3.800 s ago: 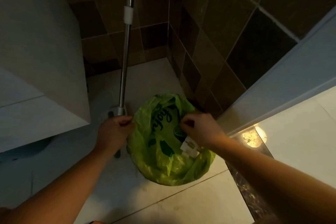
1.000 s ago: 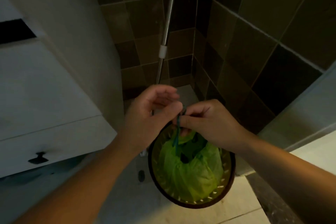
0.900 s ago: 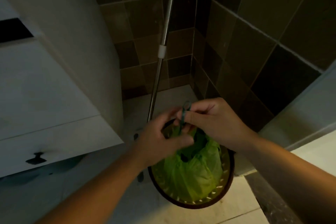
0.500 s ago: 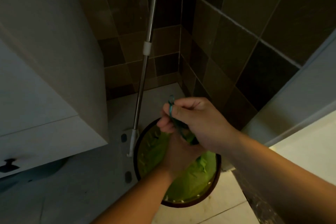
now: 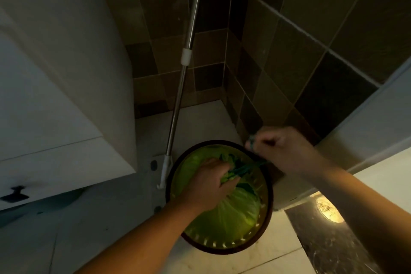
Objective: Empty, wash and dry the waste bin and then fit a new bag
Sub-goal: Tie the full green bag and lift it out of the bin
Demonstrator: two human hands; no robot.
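- Nearest, the left hand (image 5: 208, 187) reaches down into the round dark-rimmed slotted waste bin (image 5: 265, 218), its grip clamped on the gathered neck of the crumpled lime-green plastic bag (image 5: 235, 211).
- The bag sits inside the bin, filling most of it.
- The bin stands on the pale tiled floor (image 5: 278, 258), close to the corner where the floor meets the dark tiled walls (image 5: 289, 55).
- The right hand (image 5: 282, 151) hovers above the bin's far right rim, its grip pinched together on a thin dark-green tie strand (image 5: 244, 168) stretched taut from the bag's neck.
- A shiny metal mop pole (image 5: 178, 104) leans into the far corner, just left of the bin.
- A white cabinet (image 5: 55, 95) stands along the floor's left edge.
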